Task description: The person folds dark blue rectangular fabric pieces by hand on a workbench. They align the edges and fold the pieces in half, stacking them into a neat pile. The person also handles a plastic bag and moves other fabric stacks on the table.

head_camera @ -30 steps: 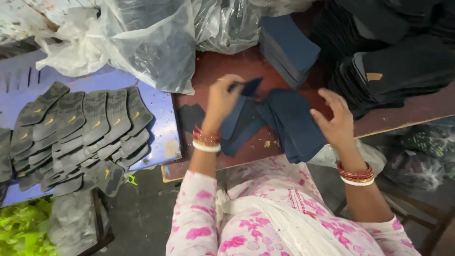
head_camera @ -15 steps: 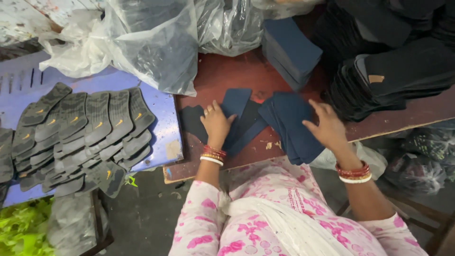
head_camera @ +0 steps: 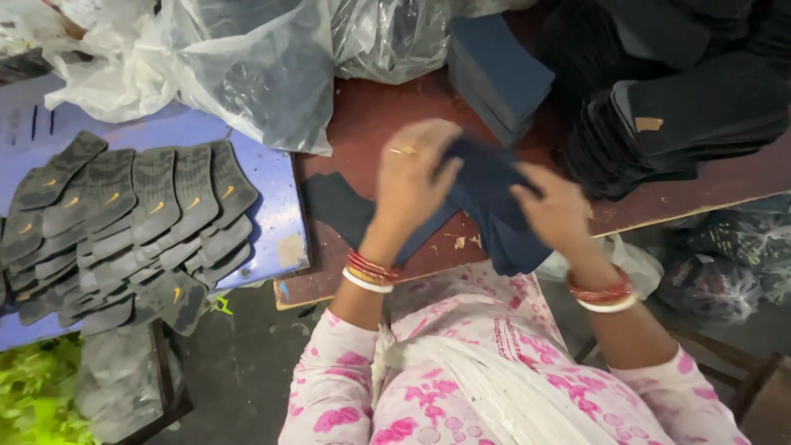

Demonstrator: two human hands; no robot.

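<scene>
At frame centre, the left hand (head_camera: 412, 177) and right hand (head_camera: 552, 210) both grip a dark navy fabric piece (head_camera: 482, 177), fingers curled closed on it, above the reddish-brown wooden board (head_camera: 371, 115). Grey patterned sole-shaped pieces (head_camera: 124, 222) lie fanned at left.

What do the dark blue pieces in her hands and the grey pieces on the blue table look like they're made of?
The dark blue pieces look like soft matte fabric or foam sheet: they bend limply between the left hand and right hand. The grey shoe-shaped pieces look like patterned knit or mesh, lying flat and overlapped.
</scene>
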